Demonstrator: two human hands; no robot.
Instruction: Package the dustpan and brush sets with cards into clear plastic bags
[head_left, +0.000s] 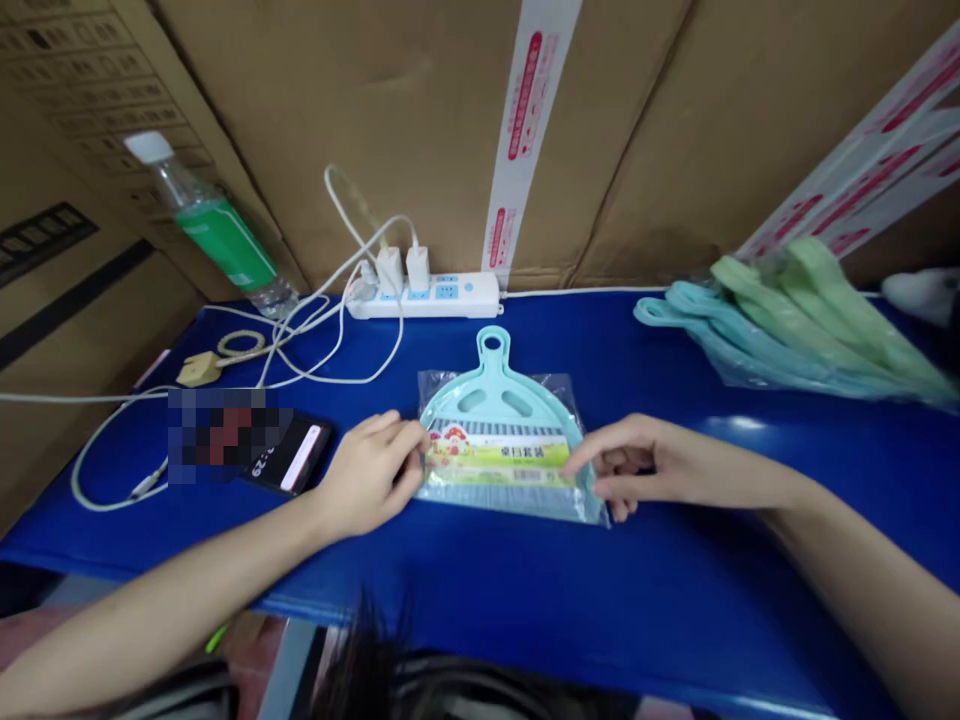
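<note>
A light-blue dustpan set [493,395] lies flat on the blue table in a clear plastic bag. Its round-holed handle points away from me, and a yellow-green label with red mushrooms [499,452] crosses its middle. At the bag's left edge, my left hand [375,470] rests with bent fingers closed on the rim. My right hand [641,465] grips the opposite edge, its index finger reaching over the label's end and its thumb lower down; the other fingers curl under and are partly hidden.
Bagged blue and green dustpans [795,330] lie at the right back. A power strip [465,293] with chargers and loose white cables stands against the cardboard wall [420,120]. To the left are a green-labelled bottle [229,245] and a phone [289,460].
</note>
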